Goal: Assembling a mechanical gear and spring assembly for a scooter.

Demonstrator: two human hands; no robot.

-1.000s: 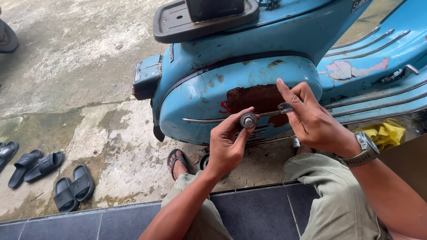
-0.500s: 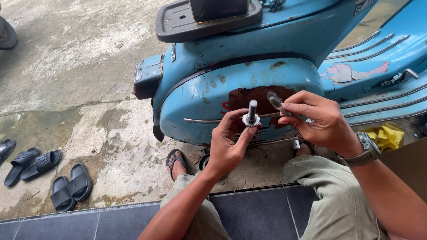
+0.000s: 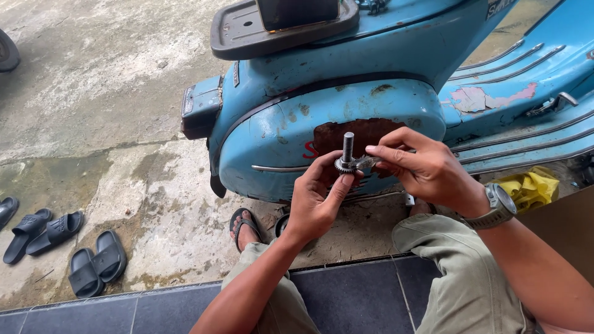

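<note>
My left hand [image 3: 317, 201] holds a small toothed metal gear on a threaded shaft [image 3: 346, 154], the shaft standing upright between thumb and fingertips. My right hand [image 3: 427, 170], with a grey wristwatch [image 3: 499, 207] on its wrist, pinches a small metal piece [image 3: 366, 162] against the side of the gear. Both hands hover in front of the rusty patch on the side panel of a light blue scooter [image 3: 278, 136]. I sit on a dark tiled step with my knees in olive trousers.
Two pairs of dark sandals [image 3: 96, 263] lie on the stained concrete at the left. My foot in a sandal [image 3: 246, 227] rests below the scooter. A yellow cloth [image 3: 532, 188] lies at the right, beside a brown cardboard edge [image 3: 566, 213].
The shaft went from pointing at the camera to standing upright in my left hand. My right hand closed in and now pinches a piece against the gear.
</note>
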